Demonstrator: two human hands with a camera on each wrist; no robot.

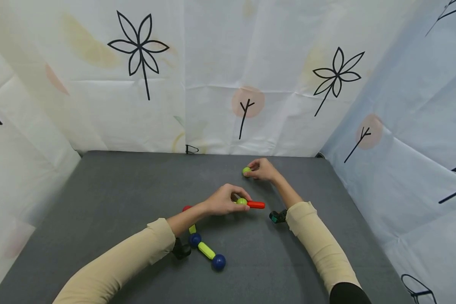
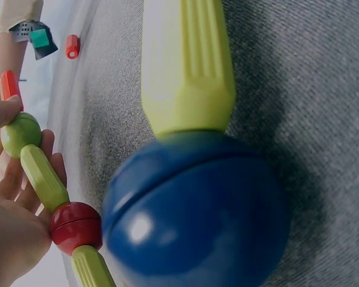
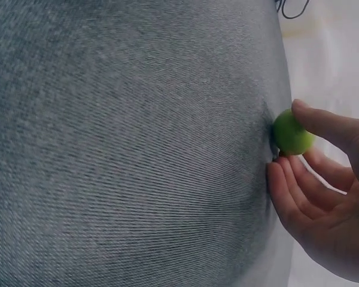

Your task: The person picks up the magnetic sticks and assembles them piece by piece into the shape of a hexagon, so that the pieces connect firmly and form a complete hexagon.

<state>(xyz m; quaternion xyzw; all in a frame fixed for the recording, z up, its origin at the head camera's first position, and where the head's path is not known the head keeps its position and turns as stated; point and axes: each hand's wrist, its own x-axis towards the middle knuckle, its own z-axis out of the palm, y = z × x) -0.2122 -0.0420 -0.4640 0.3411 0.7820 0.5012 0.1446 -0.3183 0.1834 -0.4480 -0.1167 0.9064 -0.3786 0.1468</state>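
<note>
Nearest, on the grey surface, a navy-blue ball at the tail of a toy-construction chain, followed by a faceted yellow-green rod, a second blue ball and another yellow-green rod, close by the left forearm. Beyond these, a red ball, then a third yellow-green rod, hidden behind the left grip in the head view but plain from the left wrist. Farther along, at the chain's leading end, a light-green ball with a red rod butted against it; both in the left grip, closed in a pinch around ball and near rod end. Looks well begun: four balls and four rods seemingly linked in one line. Past that, in the left wrist view, a second red rod, near the right wrist camera, apart from the chain and, by judgement, left unused. Farthest out, near the surface's back edge, a separate green ball, pinched between thumb and fingers in the right grip, apparently not yet joined; cannot tell whether touching the surface. Behind everything, a pale hanging cloth with line-drawn flowers.
</note>
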